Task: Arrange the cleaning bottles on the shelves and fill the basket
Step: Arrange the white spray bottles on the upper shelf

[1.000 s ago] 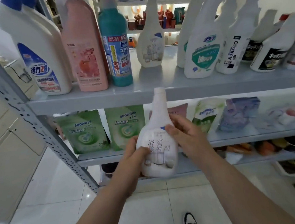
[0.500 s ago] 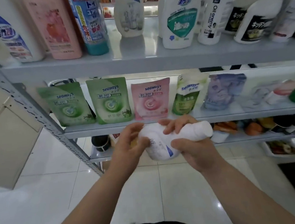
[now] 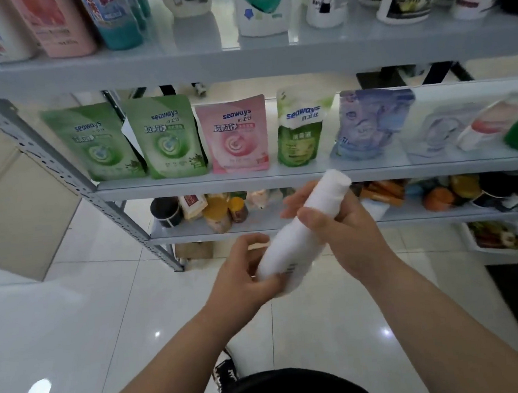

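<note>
Left hand (image 3: 242,275) grips the base of a white bottle (image 3: 295,240), which is tilted in mid-air with its cap up by the front edge of the middle shelf (image 3: 189,188). Right hand (image 3: 350,232) wraps its neck. Likely step: carrying it to a spot. Next, it needs righting and a free gap.

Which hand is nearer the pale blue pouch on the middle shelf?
Right. Right hand grips the white plastic bottle below the pouch; left hand holds its base, lower and farther left.
</note>
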The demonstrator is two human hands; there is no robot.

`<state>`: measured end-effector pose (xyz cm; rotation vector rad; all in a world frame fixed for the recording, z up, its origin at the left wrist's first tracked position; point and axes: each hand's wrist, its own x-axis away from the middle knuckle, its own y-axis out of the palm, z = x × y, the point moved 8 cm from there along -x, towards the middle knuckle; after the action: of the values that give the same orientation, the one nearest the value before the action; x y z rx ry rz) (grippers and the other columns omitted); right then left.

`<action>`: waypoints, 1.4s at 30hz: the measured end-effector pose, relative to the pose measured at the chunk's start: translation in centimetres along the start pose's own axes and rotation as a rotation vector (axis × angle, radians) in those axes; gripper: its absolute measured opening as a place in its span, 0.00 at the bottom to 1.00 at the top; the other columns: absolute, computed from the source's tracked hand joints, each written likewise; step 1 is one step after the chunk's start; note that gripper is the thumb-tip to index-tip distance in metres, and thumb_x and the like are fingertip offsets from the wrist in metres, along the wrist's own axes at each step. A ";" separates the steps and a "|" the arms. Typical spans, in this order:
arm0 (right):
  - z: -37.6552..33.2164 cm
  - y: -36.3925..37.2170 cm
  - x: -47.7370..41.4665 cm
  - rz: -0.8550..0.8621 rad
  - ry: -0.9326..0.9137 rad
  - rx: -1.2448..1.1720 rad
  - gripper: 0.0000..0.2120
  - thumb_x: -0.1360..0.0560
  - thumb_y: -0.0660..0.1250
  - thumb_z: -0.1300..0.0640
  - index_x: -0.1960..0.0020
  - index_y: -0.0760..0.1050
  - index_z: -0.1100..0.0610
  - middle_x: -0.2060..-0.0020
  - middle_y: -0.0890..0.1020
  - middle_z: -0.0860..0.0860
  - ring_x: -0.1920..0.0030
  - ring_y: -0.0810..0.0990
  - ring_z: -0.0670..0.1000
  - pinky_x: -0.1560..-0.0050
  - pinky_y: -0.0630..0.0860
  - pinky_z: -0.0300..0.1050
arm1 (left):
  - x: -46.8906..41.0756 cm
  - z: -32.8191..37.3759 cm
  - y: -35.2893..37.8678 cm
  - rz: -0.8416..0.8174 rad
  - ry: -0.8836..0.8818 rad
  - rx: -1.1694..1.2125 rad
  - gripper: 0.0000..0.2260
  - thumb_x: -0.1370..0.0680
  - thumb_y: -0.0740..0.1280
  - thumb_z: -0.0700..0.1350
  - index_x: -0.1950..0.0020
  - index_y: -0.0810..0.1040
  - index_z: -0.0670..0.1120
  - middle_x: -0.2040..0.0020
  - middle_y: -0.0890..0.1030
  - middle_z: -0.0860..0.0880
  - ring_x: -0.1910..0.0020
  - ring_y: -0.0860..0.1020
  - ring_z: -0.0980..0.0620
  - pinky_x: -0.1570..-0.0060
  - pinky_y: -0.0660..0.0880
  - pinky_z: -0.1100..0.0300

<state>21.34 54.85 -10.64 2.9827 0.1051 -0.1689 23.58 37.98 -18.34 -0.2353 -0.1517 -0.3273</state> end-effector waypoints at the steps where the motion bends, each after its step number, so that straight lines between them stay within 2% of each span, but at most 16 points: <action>1: 0.4 -0.8 0.2 0.035 0.043 -0.030 0.09 0.28 0.74 0.48 0.48 0.81 0.42 0.47 0.86 0.52 0.47 0.86 0.55 0.48 0.83 0.51 | 0.7 -0.5 0.4 0.023 -0.045 0.070 0.21 0.35 0.73 0.55 0.42 0.77 0.60 0.47 0.85 0.53 0.49 0.84 0.52 0.52 0.83 0.49; 5: 3.5 -2.0 1.1 0.076 0.215 -0.235 0.09 0.24 0.70 0.50 0.44 0.82 0.46 0.46 0.87 0.55 0.47 0.86 0.58 0.50 0.83 0.54 | 3.2 -1.6 2.9 0.158 -0.242 0.170 0.14 0.35 0.65 0.60 0.54 0.80 0.55 0.56 0.84 0.53 0.55 0.82 0.47 0.58 0.75 0.52; 7: 5.2 -1.4 1.7 0.060 0.330 -0.401 0.12 0.23 0.65 0.50 0.42 0.83 0.48 0.43 0.86 0.58 0.43 0.85 0.59 0.49 0.83 0.53 | 4.3 -2.9 4.6 0.185 -0.457 0.412 0.12 0.33 0.66 0.58 0.58 0.80 0.51 0.60 0.82 0.48 0.61 0.80 0.47 0.60 0.72 0.54; 12: 8.0 -0.1 3.4 -0.030 0.453 -0.565 0.18 0.22 0.62 0.51 0.33 0.74 0.53 0.41 0.84 0.62 0.38 0.83 0.61 0.37 0.78 0.63 | 6.5 -2.6 9.1 -0.154 -0.787 0.965 0.15 0.23 0.65 0.52 0.52 0.83 0.41 0.61 0.78 0.42 0.67 0.79 0.43 0.74 0.71 0.63; 14: 8.0 -0.5 3.3 -0.022 0.431 -0.468 0.18 0.23 0.66 0.52 0.34 0.74 0.51 0.45 0.85 0.60 0.42 0.84 0.60 0.44 0.83 0.59 | 6.4 -2.0 9.0 -0.222 -0.723 0.998 0.20 0.22 0.66 0.59 0.46 0.82 0.42 0.57 0.80 0.40 0.64 0.80 0.41 0.76 0.74 0.61; 18: 7.2 -1.6 2.8 0.051 0.402 -0.126 0.21 0.34 0.77 0.42 0.42 0.79 0.40 0.56 0.87 0.48 0.56 0.87 0.51 0.59 0.82 0.45 | 6.2 -1.1 8.1 -0.314 -0.598 0.819 0.36 0.30 0.64 0.73 0.37 0.83 0.46 0.39 0.83 0.38 0.46 0.83 0.35 0.62 0.82 0.48; 21: 6.9 -1.5 2.1 0.098 0.379 -0.002 0.27 0.37 0.78 0.38 0.40 0.77 0.39 0.56 0.87 0.44 0.56 0.88 0.50 0.59 0.83 0.46 | 5.3 -1.3 6.0 -0.130 -0.484 0.592 0.32 0.28 0.70 0.66 0.32 0.78 0.46 0.42 0.85 0.39 0.49 0.85 0.38 0.60 0.82 0.44; 23: 6.6 -0.9 1.5 0.110 0.362 0.059 0.21 0.34 0.76 0.38 0.43 0.77 0.36 0.54 0.86 0.43 0.54 0.87 0.47 0.56 0.84 0.48 | 4.8 -1.6 4.4 0.021 -0.438 0.517 0.30 0.27 0.71 0.64 0.32 0.76 0.47 0.45 0.86 0.42 0.51 0.86 0.39 0.60 0.82 0.45; 25: 6.3 0.4 0.9 0.095 0.363 0.050 0.11 0.27 0.73 0.45 0.45 0.79 0.36 0.52 0.86 0.46 0.54 0.87 0.47 0.56 0.84 0.47 | 4.8 -1.9 3.3 0.100 -0.468 0.586 0.30 0.30 0.66 0.66 0.37 0.79 0.46 0.51 0.87 0.44 0.60 0.86 0.44 0.71 0.79 0.54; 28: 6.6 2.7 0.6 0.064 0.463 -0.110 0.14 0.20 0.69 0.54 0.37 0.77 0.43 0.46 0.85 0.54 0.50 0.87 0.53 0.54 0.84 0.51 | 5.0 -3.1 3.4 0.014 -0.650 0.964 0.29 0.31 0.65 0.67 0.46 0.88 0.45 0.54 0.86 0.42 0.63 0.85 0.42 0.84 0.67 0.65; 31: 6.6 5.2 -0.1 0.032 0.493 -0.192 0.25 0.27 0.71 0.50 0.31 0.72 0.44 0.44 0.85 0.55 0.45 0.86 0.59 0.46 0.84 0.58 | 4.5 -3.5 2.7 -0.111 -0.670 1.129 0.29 0.31 0.64 0.66 0.50 0.89 0.43 0.54 0.86 0.40 0.61 0.85 0.36 0.85 0.69 0.64; 33: 6.4 6.3 -0.8 0.037 0.468 -0.183 0.26 0.29 0.70 0.49 0.32 0.72 0.45 0.47 0.86 0.56 0.45 0.86 0.60 0.47 0.84 0.58 | 3.6 -4.1 1.3 -0.115 -0.630 1.128 0.28 0.31 0.63 0.66 0.51 0.89 0.45 0.54 0.86 0.41 0.60 0.86 0.37 0.74 0.74 0.59; 35: 6.5 7.0 -1.5 0.070 0.455 -0.169 0.27 0.30 0.70 0.50 0.31 0.73 0.46 0.44 0.85 0.57 0.43 0.85 0.62 0.44 0.83 0.61 | 2.9 -4.7 -0.7 -0.124 -0.562 0.997 0.28 0.30 0.63 0.69 0.51 0.89 0.49 0.53 0.86 0.43 0.59 0.85 0.40 0.66 0.75 0.55; 37: 6.4 7.7 -2.3 0.083 0.424 -0.108 0.26 0.31 0.70 0.51 0.32 0.75 0.43 0.41 0.84 0.54 0.42 0.84 0.61 0.41 0.81 0.63 | 2.5 -4.7 -2.9 -0.176 -0.479 0.844 0.26 0.33 0.70 0.69 0.50 0.89 0.50 0.53 0.86 0.43 0.61 0.85 0.43 0.71 0.78 0.56; 40: 5.6 9.1 -3.2 0.041 0.317 0.176 0.21 0.36 0.71 0.45 0.43 0.78 0.35 0.48 0.84 0.45 0.45 0.84 0.53 0.45 0.83 0.56 | 1.8 -3.7 -6.3 -0.239 -0.316 0.576 0.25 0.39 0.84 0.59 0.46 0.86 0.52 0.48 0.86 0.42 0.55 0.86 0.42 0.63 0.84 0.47; 42: 4.7 10.1 -3.9 0.012 0.261 0.360 0.20 0.38 0.71 0.38 0.46 0.76 0.33 0.50 0.84 0.40 0.48 0.83 0.44 0.49 0.82 0.45 | 1.0 -3.4 -9.6 -0.106 -0.230 0.351 0.28 0.41 0.84 0.57 0.43 0.82 0.58 0.46 0.86 0.48 0.48 0.85 0.44 0.52 0.84 0.41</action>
<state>17.75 43.94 -13.29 3.3483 0.0951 0.2294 21.69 28.04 -19.47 0.0839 -0.4445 -0.3722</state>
